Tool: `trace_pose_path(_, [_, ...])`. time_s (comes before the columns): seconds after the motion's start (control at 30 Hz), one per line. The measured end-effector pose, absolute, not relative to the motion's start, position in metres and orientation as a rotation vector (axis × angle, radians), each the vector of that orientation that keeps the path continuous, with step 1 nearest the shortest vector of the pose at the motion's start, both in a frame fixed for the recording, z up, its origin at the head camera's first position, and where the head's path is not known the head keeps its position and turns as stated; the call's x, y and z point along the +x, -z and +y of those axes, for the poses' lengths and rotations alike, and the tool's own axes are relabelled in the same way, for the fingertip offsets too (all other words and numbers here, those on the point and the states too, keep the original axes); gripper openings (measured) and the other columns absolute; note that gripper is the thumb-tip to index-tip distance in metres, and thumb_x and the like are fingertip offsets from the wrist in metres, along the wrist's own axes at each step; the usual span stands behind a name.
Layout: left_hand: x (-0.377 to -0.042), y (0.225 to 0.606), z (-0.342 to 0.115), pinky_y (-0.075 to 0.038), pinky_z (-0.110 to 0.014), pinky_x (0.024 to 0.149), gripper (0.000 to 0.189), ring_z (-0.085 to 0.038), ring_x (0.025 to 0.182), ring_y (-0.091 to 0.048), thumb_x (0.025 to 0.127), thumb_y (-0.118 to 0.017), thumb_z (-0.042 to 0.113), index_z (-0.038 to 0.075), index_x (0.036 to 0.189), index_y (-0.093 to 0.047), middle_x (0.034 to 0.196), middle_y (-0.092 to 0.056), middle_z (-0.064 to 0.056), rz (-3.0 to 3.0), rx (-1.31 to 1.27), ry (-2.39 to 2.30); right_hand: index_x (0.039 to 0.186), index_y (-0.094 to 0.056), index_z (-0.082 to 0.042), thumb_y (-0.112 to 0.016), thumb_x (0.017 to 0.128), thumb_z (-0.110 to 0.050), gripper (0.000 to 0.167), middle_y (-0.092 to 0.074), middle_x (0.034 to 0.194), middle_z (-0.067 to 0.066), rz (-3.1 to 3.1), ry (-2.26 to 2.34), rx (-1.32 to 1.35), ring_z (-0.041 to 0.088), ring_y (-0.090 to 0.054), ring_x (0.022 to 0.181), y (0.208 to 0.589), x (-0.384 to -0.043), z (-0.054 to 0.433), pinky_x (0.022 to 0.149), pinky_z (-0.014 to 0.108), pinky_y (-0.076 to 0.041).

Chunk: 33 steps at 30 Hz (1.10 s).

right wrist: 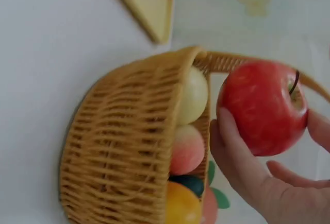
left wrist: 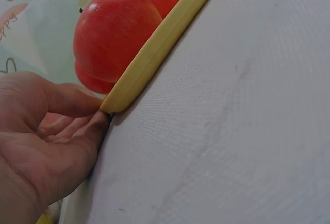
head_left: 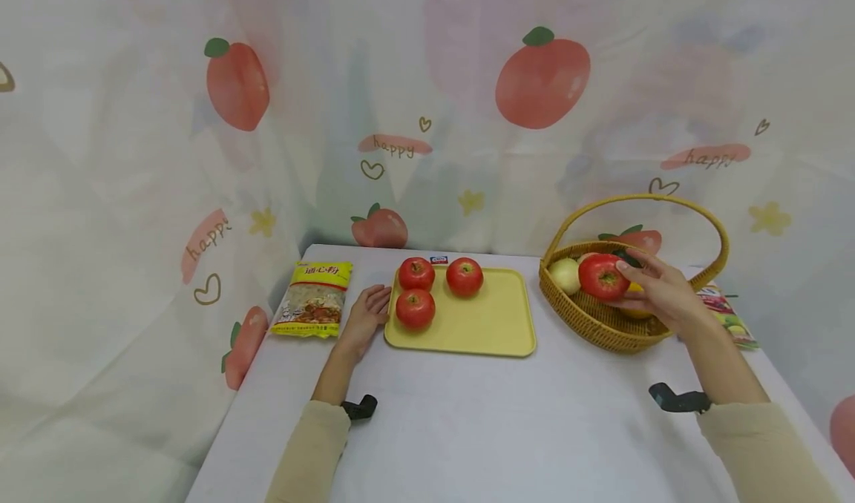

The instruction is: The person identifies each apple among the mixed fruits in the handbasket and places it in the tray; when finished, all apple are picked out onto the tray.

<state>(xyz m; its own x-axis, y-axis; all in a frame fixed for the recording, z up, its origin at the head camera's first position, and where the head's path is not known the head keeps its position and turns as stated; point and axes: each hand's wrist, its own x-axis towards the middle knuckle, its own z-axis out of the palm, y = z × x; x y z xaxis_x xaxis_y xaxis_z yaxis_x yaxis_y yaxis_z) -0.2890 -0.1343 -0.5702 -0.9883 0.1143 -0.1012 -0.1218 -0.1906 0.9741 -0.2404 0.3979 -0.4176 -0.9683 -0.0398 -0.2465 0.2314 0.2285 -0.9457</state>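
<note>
My right hand (head_left: 661, 288) grips a red apple (head_left: 604, 277) above the wicker basket (head_left: 588, 321). In the right wrist view, that apple (right wrist: 263, 108) sits between the thumb and fingers, beside the basket's handle. Inside the basket are a pale round fruit (right wrist: 193, 96), a pinkish peach-like fruit (right wrist: 187, 149), a dark green item (right wrist: 188, 184) and an orange-yellow fruit (right wrist: 181, 203). At the left end of the yellow tray (head_left: 497, 314), my left hand (head_left: 366, 317) pinches the rim (left wrist: 116, 100). Three red apples (head_left: 415, 309) rest on the tray's left half.
A yellow food packet (head_left: 312, 300) lies left of the tray. Partly hidden behind the basket and right arm is a colourful packet (head_left: 731, 317). A small label (head_left: 439, 260) shows behind the tray. Patterned cloth (head_left: 441, 80) hangs behind the white table (head_left: 467, 421).
</note>
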Motion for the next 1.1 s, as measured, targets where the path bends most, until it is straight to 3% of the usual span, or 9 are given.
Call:
trace_pose_path(0.13, [-0.289, 0.57, -0.134, -0.036, -0.039, 0.123, 0.074, -0.027, 0.15, -0.04, 0.091, -0.048, -0.025, 0.002, 0.158, -0.032, 0.159, -0.044, -0.015, 1.892, -0.01, -2.313, 0.169, 0.0, -0.02, -0.061, 0.101, -0.05, 0.097, -0.003, 0.17, 0.029, 2.244, 1.854, 0.253, 0.011, -0.069, 0.092, 0.406, -0.235, 0.386, 0.098, 0.042, -0.058])
trace_pose_path(0.33, [-0.291, 0.572, -0.135, -0.036, -0.04, 0.123, 0.076, -0.027, 0.151, -0.04, 0.09, -0.048, -0.025, 0.003, 0.159, -0.031, 0.16, -0.044, -0.015, 1.889, -0.013, -2.31, 0.169, -0.006, -0.013, -0.065, 0.102, -0.038, 0.093, -0.035, 0.149, 0.017, 2.164, 1.991, 0.197, 0.017, -0.074, 0.09, 0.398, -0.229, 0.371, 0.091, 0.042, -0.061])
trace_pose_path(0.47, [-0.291, 0.572, -0.135, -0.036, -0.04, 0.123, 0.076, -0.027, 0.151, -0.04, 0.09, -0.048, -0.025, 0.002, 0.159, -0.032, 0.16, -0.044, -0.015, 1.893, -0.015, -2.309, 0.167, -0.017, -0.013, -0.067, 0.102, -0.032, 0.085, -0.043, 0.135, 0.004, 2.043, 2.097, 0.164, 0.021, -0.076, 0.093, 0.396, -0.224, 0.361, 0.088, 0.042, -0.063])
trace_pose_path(0.63, [-0.29, 0.571, -0.134, -0.035, -0.04, 0.123, 0.077, -0.027, 0.151, -0.04, 0.09, -0.048, -0.026, 0.002, 0.159, -0.031, 0.159, -0.044, -0.015, 1.879, -0.01, -2.325, 0.16, -0.031, -0.018, -0.066, 0.102, -0.033, 0.07, -0.039, 0.141, 0.006, 2.018, 2.09, 0.128, 0.019, -0.074, 0.097, 0.396, -0.223, 0.346, 0.095, 0.047, -0.058])
trace_pose_path(0.87, [-0.29, 0.572, -0.135, -0.035, -0.04, 0.124, 0.075, -0.028, 0.151, -0.039, 0.09, -0.049, -0.025, 0.003, 0.158, -0.033, 0.16, -0.043, -0.016, 1.878, -0.009, -2.315, 0.165, -0.023, -0.011, -0.062, 0.103, -0.04, 0.079, -0.035, 0.15, 0.015, 2.152, 1.967, 0.059, 0.017, -0.073, 0.099, 0.398, -0.227, 0.322, 0.094, 0.044, -0.059])
trace_pose_path(1.1, [-0.291, 0.571, -0.136, -0.037, -0.038, 0.123, 0.076, -0.025, 0.15, -0.041, 0.09, -0.049, -0.025, 0.004, 0.158, -0.034, 0.159, -0.045, -0.013, 1.868, -0.023, -2.312, 0.165, -0.022, -0.009, -0.059, 0.106, -0.037, 0.075, -0.03, 0.156, 0.017, 2.086, 1.969, -0.001, 0.029, -0.073, 0.105, 0.403, -0.231, 0.298, 0.099, 0.05, -0.055])
